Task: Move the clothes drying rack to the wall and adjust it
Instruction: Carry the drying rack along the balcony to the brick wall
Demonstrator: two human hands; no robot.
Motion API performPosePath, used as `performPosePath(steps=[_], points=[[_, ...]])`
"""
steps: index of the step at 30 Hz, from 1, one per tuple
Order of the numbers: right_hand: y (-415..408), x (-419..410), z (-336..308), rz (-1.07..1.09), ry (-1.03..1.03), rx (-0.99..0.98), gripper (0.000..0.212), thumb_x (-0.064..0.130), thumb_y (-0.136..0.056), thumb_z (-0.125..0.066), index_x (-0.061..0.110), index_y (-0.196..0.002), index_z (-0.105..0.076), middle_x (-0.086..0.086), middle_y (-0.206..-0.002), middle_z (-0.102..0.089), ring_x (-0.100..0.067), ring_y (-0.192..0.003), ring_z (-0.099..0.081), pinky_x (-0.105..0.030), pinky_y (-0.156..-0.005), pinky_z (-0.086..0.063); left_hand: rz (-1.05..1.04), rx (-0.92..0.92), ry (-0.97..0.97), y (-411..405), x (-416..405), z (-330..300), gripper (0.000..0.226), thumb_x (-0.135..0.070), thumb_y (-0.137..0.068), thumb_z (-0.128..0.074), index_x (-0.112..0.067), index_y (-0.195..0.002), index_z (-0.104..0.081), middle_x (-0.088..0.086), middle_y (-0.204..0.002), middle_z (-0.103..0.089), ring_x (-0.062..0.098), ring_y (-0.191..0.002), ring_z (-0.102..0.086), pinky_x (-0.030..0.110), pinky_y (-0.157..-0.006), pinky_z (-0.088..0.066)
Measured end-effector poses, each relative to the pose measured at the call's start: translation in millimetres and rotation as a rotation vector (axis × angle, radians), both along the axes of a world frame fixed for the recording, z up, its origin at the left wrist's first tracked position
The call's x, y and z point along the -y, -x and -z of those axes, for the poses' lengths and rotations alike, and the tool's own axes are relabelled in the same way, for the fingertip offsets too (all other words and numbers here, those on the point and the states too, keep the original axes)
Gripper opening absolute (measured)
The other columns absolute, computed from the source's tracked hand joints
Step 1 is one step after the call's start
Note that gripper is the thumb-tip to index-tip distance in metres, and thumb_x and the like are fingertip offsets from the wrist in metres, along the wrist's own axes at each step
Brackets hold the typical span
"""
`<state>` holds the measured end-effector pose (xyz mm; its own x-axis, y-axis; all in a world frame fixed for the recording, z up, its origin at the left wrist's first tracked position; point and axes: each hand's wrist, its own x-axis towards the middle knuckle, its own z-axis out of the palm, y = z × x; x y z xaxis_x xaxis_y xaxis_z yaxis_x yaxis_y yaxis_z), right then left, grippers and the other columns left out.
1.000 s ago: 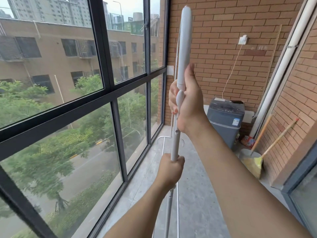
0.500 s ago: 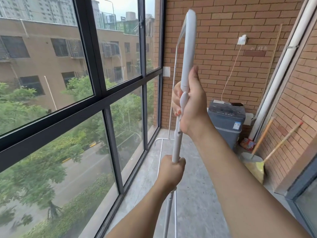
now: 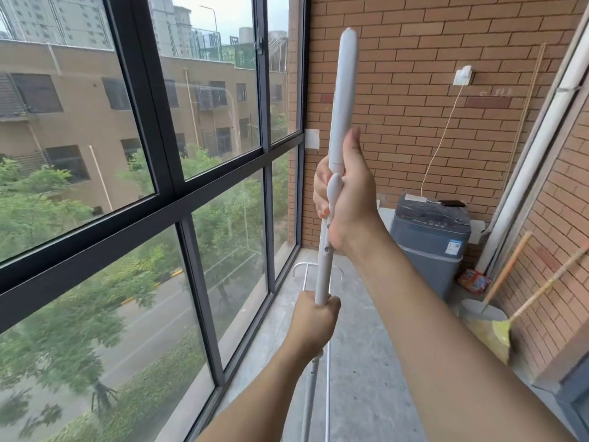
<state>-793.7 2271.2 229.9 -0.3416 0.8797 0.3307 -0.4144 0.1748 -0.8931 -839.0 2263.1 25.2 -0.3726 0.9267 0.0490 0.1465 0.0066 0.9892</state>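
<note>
The white clothes drying rack (image 3: 342,100) is folded into a slim upright pole right in front of me. My right hand (image 3: 349,199) grips it at its joint, where the thick upper tube meets the thinner lower rod. Lower down, my left hand (image 3: 314,323) is clenched around the thin rod. Thin white legs and a curved bar of the rack show below and behind my hands, above the concrete floor (image 3: 360,371). The brick end wall (image 3: 411,90) stands ahead.
A dark-framed window wall (image 3: 191,202) runs along the left. A grey washing machine (image 3: 430,240) stands at the brick wall, its cable rising to a socket (image 3: 462,76). A broom (image 3: 497,330), a stick and a white drainpipe (image 3: 541,148) line the right side.
My view has swung slightly right and drawn nearer to the brick wall. Both hands keep the same grip on the rack, which stays upright.
</note>
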Motion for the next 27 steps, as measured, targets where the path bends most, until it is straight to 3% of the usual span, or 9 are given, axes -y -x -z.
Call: performPosePath(steps=[21, 27], points=[[85.0, -153.1, 10.8, 0.034, 0.011, 0.003, 0.059, 0.069, -0.083, -0.031, 0.025, -0.044, -0.031, 0.005, -0.043, -0.021, -0.013, -0.038, -0.014, -0.035, -0.045, -0.007, 0.052, 0.018, 0.013, 83.8, -153.0, 7.3, 0.041, -0.016, -0.073, -0.049, -0.024, -0.042, -0.023, -0.013, -0.041, -0.022, 0.011, -0.039, -0.018, 0.022, -0.040, -0.018], [106.8, -193.4, 14.2, 0.024, 0.005, 0.004, 0.058, 0.067, -0.086, -0.031, 0.022, -0.050, -0.031, 0.008, -0.044, -0.025, -0.012, -0.038, -0.018, -0.034, -0.045, -0.011, 0.032, 0.012, 0.018, 103.9, -196.6, 9.7, 0.040, -0.017, -0.071, -0.048, -0.024, -0.043, -0.022, -0.013, -0.041, -0.019, 0.013, -0.041, -0.016, 0.026, -0.043, -0.016]])
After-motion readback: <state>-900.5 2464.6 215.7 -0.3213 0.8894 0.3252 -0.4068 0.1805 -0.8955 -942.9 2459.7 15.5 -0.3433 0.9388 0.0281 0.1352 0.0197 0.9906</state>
